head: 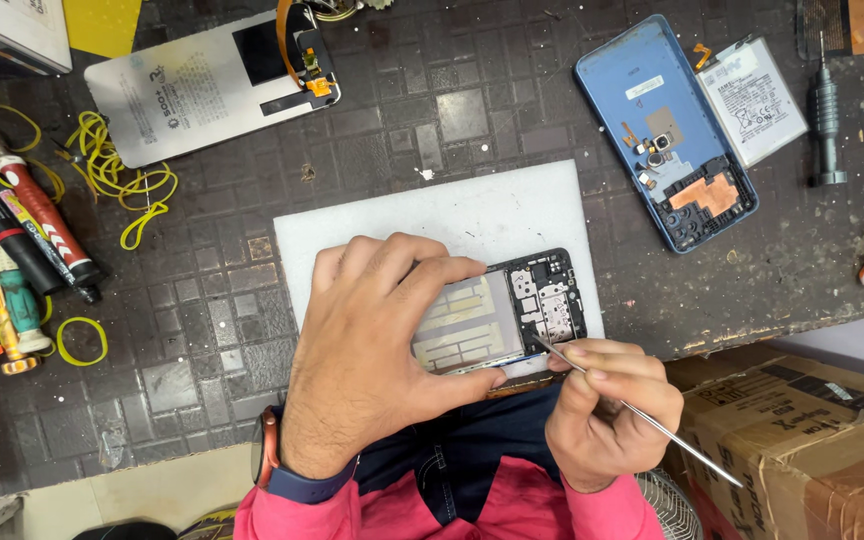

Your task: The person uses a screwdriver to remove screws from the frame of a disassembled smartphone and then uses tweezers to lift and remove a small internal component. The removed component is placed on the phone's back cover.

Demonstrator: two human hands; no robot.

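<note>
The opened black phone frame [512, 315] lies pinned on the tabletop [372, 140] by the left hand [372, 350], fingers closed over it, steady for the thin metal pick [632, 410] pinched in the right hand [607, 410].

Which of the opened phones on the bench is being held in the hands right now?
The dark phone frame on the white mat. The left hand grips it while the right hand pokes it with a thin metal tool. The blue phone shell lies untouched.

On the dark gridded bench [392, 130] we've got two opened phone bodies, one black-framed [512, 310] and one blue-shelled [664, 130], one white rectangular battery [757, 88], one grey metal screwdriver [828, 115], one white work mat [432, 215], and one brown cardboard box [802, 430] off the right corner.
</note>
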